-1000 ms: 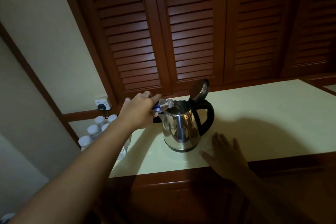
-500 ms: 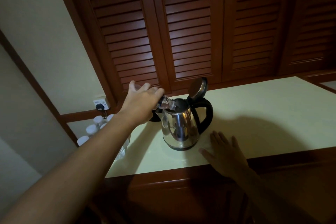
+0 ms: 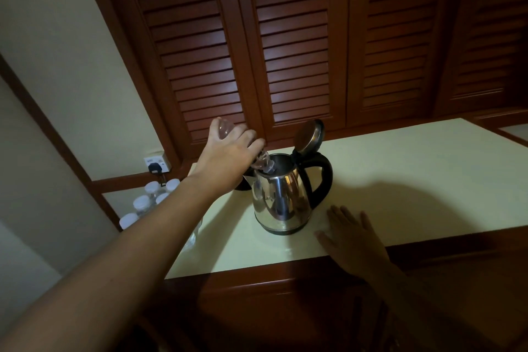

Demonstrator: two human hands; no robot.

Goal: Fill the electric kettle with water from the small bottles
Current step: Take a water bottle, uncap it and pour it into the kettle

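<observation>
A steel electric kettle [image 3: 281, 200] with a black handle stands on the cream countertop [image 3: 400, 168], its lid [image 3: 309, 136] flipped up. My left hand [image 3: 228, 160] grips a small clear water bottle [image 3: 261, 163], tipped steeply with its neck down inside the kettle's opening and its base raised above my fingers. My right hand [image 3: 353, 233] lies flat, fingers spread, on the counter just right of the kettle's base, holding nothing.
Several small capped bottles [image 3: 151, 200] stand on a lower surface left of the counter, partly behind my left forearm. A wall socket [image 3: 156, 164] with a black plug sits above them. Louvered wooden doors [image 3: 285, 46] rise behind the counter.
My left hand has tilted the bottle further, raising its base and dropping its neck deeper into the kettle. The right hand stays flat on the counter.
</observation>
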